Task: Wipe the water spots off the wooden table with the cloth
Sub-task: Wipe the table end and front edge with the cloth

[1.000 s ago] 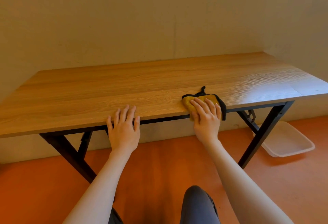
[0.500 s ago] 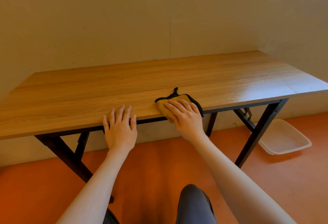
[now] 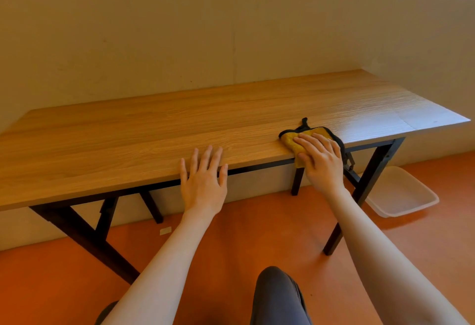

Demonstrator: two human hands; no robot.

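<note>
View: seen from the person's head, looking forward and down at two bare forearms reaching to a table against a pale wall.
Table: a long wooden table (image 3: 154,139) on black metal legs; its top carries only the cloth and the two hands. A sheen of light lies across its right end; I cannot make out separate water spots.
Cloth: a yellow cloth (image 3: 291,140) with a black border and a small black loop lies on the near edge of the table, right of the middle. One corner hangs down over the edge.
Right hand: the right hand (image 3: 321,160) lies palm down on the cloth, fingers stretched flat and slightly apart, pressing it onto the wood. The thumb is at the table edge beside the hanging corner. It presses rather than clenches.
Left hand: the left hand (image 3: 203,183) rests at the near edge, left of the cloth and apart from it. Its fingers are spread on the wood and it holds nothing.
Floor: an orange floor (image 3: 231,242) runs under the table.
Tub: a pale plastic tub (image 3: 401,196) sits on the floor beyond the right-hand legs.
Knee: a grey trouser knee (image 3: 277,296) shows at the bottom.
</note>
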